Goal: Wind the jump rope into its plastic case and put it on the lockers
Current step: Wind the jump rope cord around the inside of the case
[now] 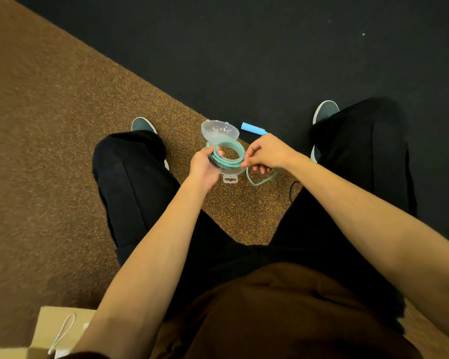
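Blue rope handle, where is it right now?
In the head view, the blue handle lies on the floor just beyond the right hand, right of the open case lid.

Jump rope [226, 161]: stretch toward the blue handle [253, 128] hidden behind the right grip [267, 154].
Case base [231, 175]: left side covered by the left grip [204, 168].
Paper bag [60, 330]: cut off, lower left of frame.

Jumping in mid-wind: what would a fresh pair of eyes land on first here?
The clear plastic case, lid open, sits at centre in the left hand, with blue-green jump rope coiled inside. The right hand pinches the rope at the case's rim, and a blue handle lies on the floor just beyond.
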Demonstrator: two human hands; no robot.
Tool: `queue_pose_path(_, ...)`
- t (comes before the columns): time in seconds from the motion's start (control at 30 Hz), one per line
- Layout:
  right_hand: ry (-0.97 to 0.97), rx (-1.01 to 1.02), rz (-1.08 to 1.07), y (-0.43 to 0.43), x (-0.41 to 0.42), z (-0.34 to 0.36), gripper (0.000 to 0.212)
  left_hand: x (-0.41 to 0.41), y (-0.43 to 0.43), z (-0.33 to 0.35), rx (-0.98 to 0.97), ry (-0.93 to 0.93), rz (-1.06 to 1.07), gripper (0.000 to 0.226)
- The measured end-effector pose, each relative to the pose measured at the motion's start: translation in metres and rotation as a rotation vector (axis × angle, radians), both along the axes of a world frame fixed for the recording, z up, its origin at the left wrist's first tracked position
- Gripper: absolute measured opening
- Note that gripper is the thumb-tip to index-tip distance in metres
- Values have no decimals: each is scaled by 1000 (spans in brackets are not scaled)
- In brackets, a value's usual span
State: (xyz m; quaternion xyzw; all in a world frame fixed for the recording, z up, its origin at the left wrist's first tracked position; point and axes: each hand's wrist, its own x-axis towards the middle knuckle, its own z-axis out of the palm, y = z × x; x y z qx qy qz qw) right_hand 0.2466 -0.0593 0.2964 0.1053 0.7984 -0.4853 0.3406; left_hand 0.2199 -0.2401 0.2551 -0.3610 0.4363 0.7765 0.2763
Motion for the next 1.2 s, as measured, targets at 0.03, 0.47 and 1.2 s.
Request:
queue_pose_path(0.03, 7, 15, 36, 2, -1, 0, 13, 1, 0, 3, -3, 1, -21, 17)
queue_pose_path(0.47, 25, 154, 206, 25, -7, -7, 5, 12, 9, 20, -31, 114, -368, 29)
queue_pose_path(1.2, -70, 76, -134, 21, -6, -5, 18, 21, 19, 11, -108, 204, -553, 33)
